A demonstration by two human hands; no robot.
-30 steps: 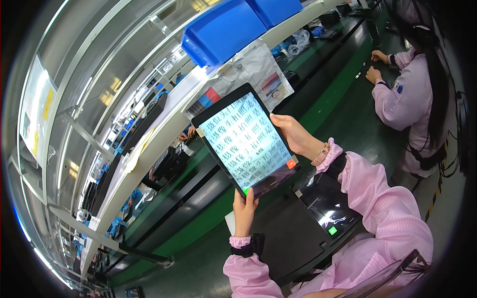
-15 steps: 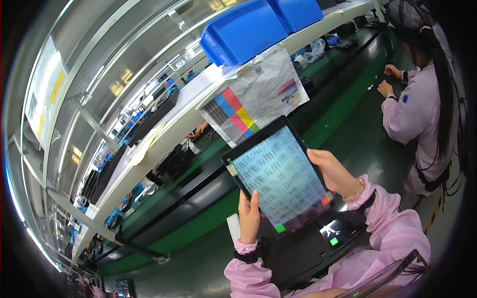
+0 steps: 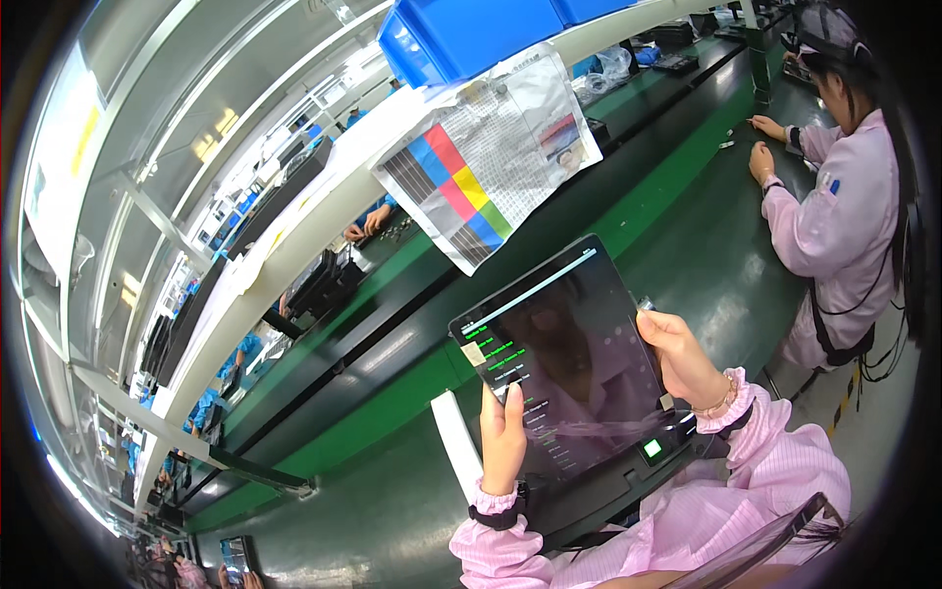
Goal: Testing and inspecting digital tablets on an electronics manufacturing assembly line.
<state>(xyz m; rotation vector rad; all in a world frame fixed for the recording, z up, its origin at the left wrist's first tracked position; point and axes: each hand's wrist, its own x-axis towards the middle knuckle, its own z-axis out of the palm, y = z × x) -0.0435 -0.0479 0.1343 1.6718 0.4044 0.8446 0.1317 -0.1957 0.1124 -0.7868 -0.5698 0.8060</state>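
Green workbench [image 3: 353, 501], left hand [image 3: 502, 442] and right hand [image 3: 685, 363] gripping tablet [image 3: 584, 358], long axis leaning left, top away

Wears a pale pink, thin, finely striped cloth garment [image 3: 653, 535], loosely folded toward 5 o'clock. Has a puffed, creased right sleeve [image 3: 790, 466] at 4 o'clock and a matching left sleeve [image 3: 496, 562] at 6 o'clock. Ends these in a gathered, ruffled pink left cuff [image 3: 491, 500] and right cuff [image 3: 747, 395], with a snug black left band [image 3: 495, 517] and right band [image 3: 737, 424] just behind. Shows a thin, light-coloured, bangle-like bracelet [image 3: 729, 395] beside the right cuff. Leaves left hand [image 3: 503, 447] and right hand [image 3: 685, 361] bare.
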